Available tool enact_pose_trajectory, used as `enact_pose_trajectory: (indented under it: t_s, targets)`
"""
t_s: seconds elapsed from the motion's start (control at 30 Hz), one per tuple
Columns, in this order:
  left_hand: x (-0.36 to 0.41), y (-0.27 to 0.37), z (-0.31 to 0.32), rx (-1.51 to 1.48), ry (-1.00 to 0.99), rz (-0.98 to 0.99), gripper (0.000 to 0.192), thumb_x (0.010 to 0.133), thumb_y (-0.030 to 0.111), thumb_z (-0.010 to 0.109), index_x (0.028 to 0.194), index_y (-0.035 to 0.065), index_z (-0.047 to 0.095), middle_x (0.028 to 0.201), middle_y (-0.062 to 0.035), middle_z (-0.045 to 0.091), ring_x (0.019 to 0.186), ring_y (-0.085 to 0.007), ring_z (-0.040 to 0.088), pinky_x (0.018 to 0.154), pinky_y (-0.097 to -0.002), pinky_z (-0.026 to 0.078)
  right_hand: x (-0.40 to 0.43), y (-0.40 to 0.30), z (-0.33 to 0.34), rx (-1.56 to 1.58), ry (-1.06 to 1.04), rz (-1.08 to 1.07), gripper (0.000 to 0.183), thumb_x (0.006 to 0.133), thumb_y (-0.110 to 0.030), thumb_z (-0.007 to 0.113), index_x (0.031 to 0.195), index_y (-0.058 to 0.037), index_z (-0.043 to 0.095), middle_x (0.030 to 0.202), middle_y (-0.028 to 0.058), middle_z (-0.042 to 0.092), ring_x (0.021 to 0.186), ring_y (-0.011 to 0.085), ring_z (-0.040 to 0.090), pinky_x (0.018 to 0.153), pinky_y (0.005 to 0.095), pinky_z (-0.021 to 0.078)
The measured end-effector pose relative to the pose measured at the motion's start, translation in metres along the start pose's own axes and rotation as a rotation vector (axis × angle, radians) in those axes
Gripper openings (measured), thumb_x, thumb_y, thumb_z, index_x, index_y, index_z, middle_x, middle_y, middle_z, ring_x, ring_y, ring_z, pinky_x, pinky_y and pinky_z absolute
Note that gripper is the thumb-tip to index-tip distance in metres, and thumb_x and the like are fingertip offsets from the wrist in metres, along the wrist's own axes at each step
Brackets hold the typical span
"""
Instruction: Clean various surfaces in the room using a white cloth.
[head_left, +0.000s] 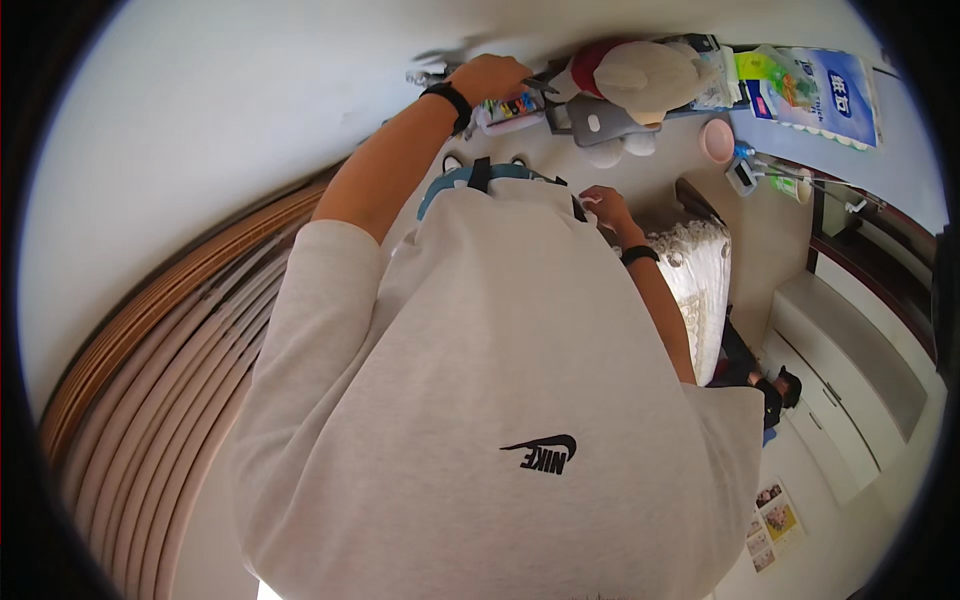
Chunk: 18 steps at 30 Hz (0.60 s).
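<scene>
My left hand (491, 78) reaches far forward beside the white wall, fingers closed around a small dark grey object (541, 85) with a pointed end; its exact kind cannot be told. Just below that hand is a clear plastic tray (511, 120) of small colourful items. Nearer my waist, on the right, my right hand (609, 208) pinches a small white piece of thin material (589, 199), perhaps tissue. Black bands circle both wrists.
A beige plush toy (649, 75) leans over a grey stool-like object (611, 124). Farther right are a pink bin (716, 141) and a blue tissue pack (855, 97). White lace cloth (701, 285) covers furniture at my right; a person (776, 394) sits beyond. Curtain folds (180, 375) hang left.
</scene>
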<state>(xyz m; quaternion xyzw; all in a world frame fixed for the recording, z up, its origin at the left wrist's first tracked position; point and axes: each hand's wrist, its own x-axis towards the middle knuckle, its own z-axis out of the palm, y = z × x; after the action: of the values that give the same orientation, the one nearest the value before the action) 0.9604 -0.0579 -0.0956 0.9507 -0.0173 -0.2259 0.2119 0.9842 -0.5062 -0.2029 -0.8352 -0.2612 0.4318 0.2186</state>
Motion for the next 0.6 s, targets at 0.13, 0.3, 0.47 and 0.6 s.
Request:
enact_pose_trajectory:
  t_s: [0.13, 0.3, 0.47, 0.6]
  targets:
    - [-0.002, -0.012, 0.011, 0.073, 0.169, 0.064, 0.038, 0.108, 0.042, 0.063, 0.135, 0.0168, 0.071, 0.118, -0.0146, 0.077, 0.110, -0.0396, 0.074, 0.095, -0.0532, 0.059, -0.004, -0.016, 0.021, -0.115, 0.026, -0.058, 0.022, 0.098, -0.016, 0.074, 0.117, -0.0066, 0.081, 0.109, 0.0155, 0.083, 0.099, 0.0334, 0.080, 0.091, 0.0422, 0.0619]
    - [-0.003, -0.025, 0.013, -0.007, 0.494, 0.171, 0.033, 0.080, 0.009, 0.079, 0.112, 0.0059, 0.070, 0.108, -0.0166, 0.071, 0.105, -0.0396, 0.071, 0.092, -0.0502, 0.059, -0.010, -0.035, 0.019, -0.029, 0.057, -0.069, 0.021, 0.100, -0.019, 0.072, 0.115, -0.0062, 0.081, 0.110, 0.0167, 0.082, 0.102, 0.0373, 0.079, 0.090, 0.0434, 0.0616]
    - [-0.018, -0.010, -0.015, 0.139, 0.524, 0.177, 0.052, 0.079, 0.020, 0.086, 0.126, 0.0063, 0.067, 0.126, -0.0166, 0.068, 0.120, -0.0383, 0.065, 0.108, -0.0497, 0.054, -0.010, -0.009, 0.010, -0.047, 0.039, 0.057, 0.023, 0.094, -0.016, 0.073, 0.114, -0.0071, 0.082, 0.112, 0.0152, 0.082, 0.107, 0.0344, 0.079, 0.094, 0.0407, 0.0612]
    - [-0.044, -0.019, 0.001, 0.157, 0.769, 0.164, 0.045, 0.092, 0.012, 0.074, 0.137, 0.0093, 0.069, 0.141, -0.0183, 0.066, 0.133, -0.0414, 0.061, 0.117, -0.0503, 0.049, 0.025, -0.002, -0.011, -0.101, 0.036, -0.025, 0.027, 0.088, -0.016, 0.076, 0.114, -0.0090, 0.082, 0.112, 0.0151, 0.082, 0.107, 0.0332, 0.079, 0.097, 0.0412, 0.0608]
